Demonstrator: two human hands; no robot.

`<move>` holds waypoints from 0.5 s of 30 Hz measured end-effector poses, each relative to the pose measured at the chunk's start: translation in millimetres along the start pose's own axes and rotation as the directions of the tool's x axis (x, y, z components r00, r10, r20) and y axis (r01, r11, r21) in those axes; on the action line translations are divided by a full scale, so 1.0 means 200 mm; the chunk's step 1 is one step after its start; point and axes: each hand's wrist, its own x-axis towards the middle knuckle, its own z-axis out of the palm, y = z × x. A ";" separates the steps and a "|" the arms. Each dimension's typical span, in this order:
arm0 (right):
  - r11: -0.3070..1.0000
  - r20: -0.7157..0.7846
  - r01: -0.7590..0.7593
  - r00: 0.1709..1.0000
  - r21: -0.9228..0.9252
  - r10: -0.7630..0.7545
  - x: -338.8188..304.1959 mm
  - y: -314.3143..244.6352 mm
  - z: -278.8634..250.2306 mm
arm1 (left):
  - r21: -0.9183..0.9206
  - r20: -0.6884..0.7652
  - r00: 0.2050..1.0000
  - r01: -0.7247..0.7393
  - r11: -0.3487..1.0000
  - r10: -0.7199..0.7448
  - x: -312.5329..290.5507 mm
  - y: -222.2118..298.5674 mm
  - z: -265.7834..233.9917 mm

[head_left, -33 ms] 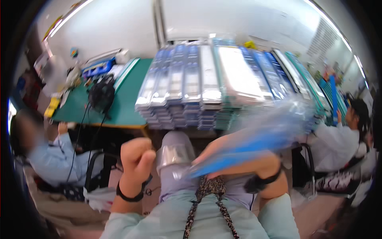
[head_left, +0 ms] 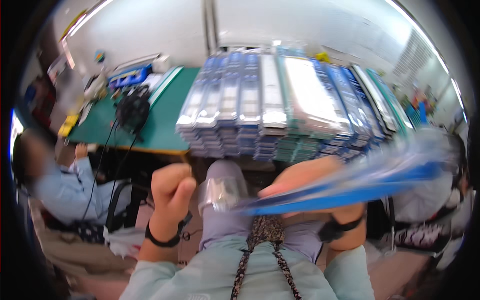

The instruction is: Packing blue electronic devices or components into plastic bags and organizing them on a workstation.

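Swung out to the right since the earlier frame, the long blue packet in clear wrap (head_left: 345,192) now slopes less steeply, its far end well over to the person's right. The view has shifted slightly too, so the wrapped stacks (head_left: 250,95) sit further right in it, while the left hand (head_left: 172,185) has hardly moved.

Right now the packet is in the air above the lap, pinched near its close end by the right hand (head_left: 310,172), thumb along the top; the fingers beneath are hidden. Curled into a loose fist, the left hand shows nothing in it.

Judging by the blur, the step in hand is handling or turning one packet. The next move probably calls for slowing that long end and opening the left hand to steady it.

On the desk (head_left: 170,115), the stacks come close to the near edge, and bare green top shows to their left, beside a black rounded object (head_left: 132,112). Room looks tightest on the right, where the packet overlaps a seated co-worker (head_left: 432,187) in view; I cannot tell the true gap. Below, a clear plastic band (head_left: 225,192) wraps the left leg.
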 end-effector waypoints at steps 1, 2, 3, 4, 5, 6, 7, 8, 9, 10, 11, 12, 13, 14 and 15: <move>0.976 -0.112 0.183 0.974 -0.118 -0.197 -0.03 -0.04 -0.03 | 0.003 -0.044 0.999 0.021 1.000 -0.021 0.01 -0.01 -0.02; 0.754 0.197 0.570 0.821 -0.325 -0.536 -0.01 -0.01 -0.21 | -0.004 -0.099 0.995 0.023 1.000 -0.023 0.04 0.01 -0.03; 0.637 0.098 0.634 0.738 -0.440 -0.667 -0.02 -0.06 -0.17 | -0.003 -0.197 0.980 0.026 1.000 -0.026 0.06 0.02 -0.04; 0.644 0.042 0.609 0.741 -0.464 -0.670 -0.05 -0.08 -0.18 | 0.018 -0.214 0.977 0.027 0.999 -0.023 0.07 0.03 -0.06; 0.630 -0.034 0.596 0.712 -0.498 -0.701 -0.03 -0.09 -0.18 | 0.041 -0.229 0.973 0.025 0.999 -0.015 0.07 0.04 -0.07; 0.610 -0.012 0.587 0.715 -0.532 -0.699 0.02 -0.07 -0.20 | 0.058 -0.249 0.968 0.040 0.998 -0.024 0.07 0.06 -0.07; 0.585 0.004 0.577 0.714 -0.570 -0.700 0.07 -0.04 -0.23 | -0.029 -0.251 0.966 0.046 0.999 -0.052 0.07 0.08 -0.05; 0.589 0.016 0.583 0.718 -0.560 -0.696 0.13 -0.02 -0.22 | -0.115 -0.250 0.965 0.049 0.992 -0.077 0.07 0.09 -0.05; 0.532 0.010 0.543 0.706 -0.650 -0.708 0.19 0.02 -0.19 | -0.087 -0.190 0.982 0.002 0.996 -0.019 0.06 0.07 -0.06; 0.469 0.004 0.492 0.693 -0.734 -0.721 0.25 0.06 -0.17 | -0.005 -0.198 0.979 -0.057 0.998 0.055 0.07 0.08 -0.04; 0.428 0.051 0.532 0.668 -0.731 -0.742 0.34 0.12 -0.18 | 0.072 -0.192 0.972 -0.120 0.990 0.132 0.09 0.09 0.00; 0.359 0.090 0.518 0.655 -0.776 -0.750 0.40 0.15 -0.17 | 0.090 -0.110 0.971 -0.205 0.975 0.214 0.11 0.10 0.01; 0.295 0.130 0.506 0.646 -0.810 -0.752 0.47 0.18 -0.13 | 0.109 -0.027 0.958 -0.280 0.954 0.284 0.12 0.10 0.01; 0.330 0.098 0.473 0.678 -0.817 -0.729 0.52 0.20 -0.08 | 0.115 -0.023 0.960 -0.276 0.954 0.281 0.13 0.14 0.01; 0.366 0.064 0.438 0.708 -0.822 -0.703 0.58 0.23 -0.03 | 0.226 0.039 0.949 -0.315 0.922 0.314 0.15 0.18 0.01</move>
